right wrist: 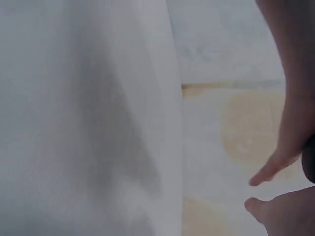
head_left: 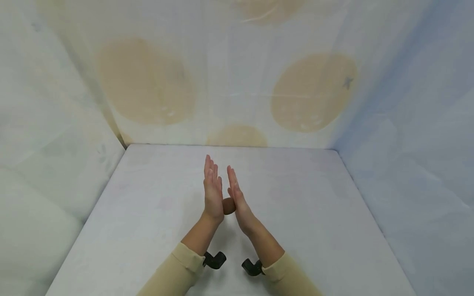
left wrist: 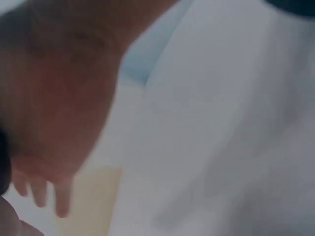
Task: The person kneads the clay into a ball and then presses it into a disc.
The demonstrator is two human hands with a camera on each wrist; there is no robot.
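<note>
My left hand (head_left: 212,190) and right hand (head_left: 237,196) are raised over the middle of the white table (head_left: 311,213), palms facing each other and fingers straight, pointing away from me. A small brown rounded object (head_left: 228,206) sits squeezed between the two palms near their heels, and only a bit of it shows. The left wrist view is blurred, showing the left hand (left wrist: 54,113) with straight fingertips (left wrist: 61,204). In the right wrist view, the right hand (right wrist: 291,123) runs along the right edge with a dark shape (right wrist: 310,160) beside it.
White cloth walls with large beige circles (head_left: 312,92) close in the table at the back, left and right. Black camera mounts (head_left: 214,260) hang under both wrists. Beige sleeves (head_left: 174,273) cover my forearms.
</note>
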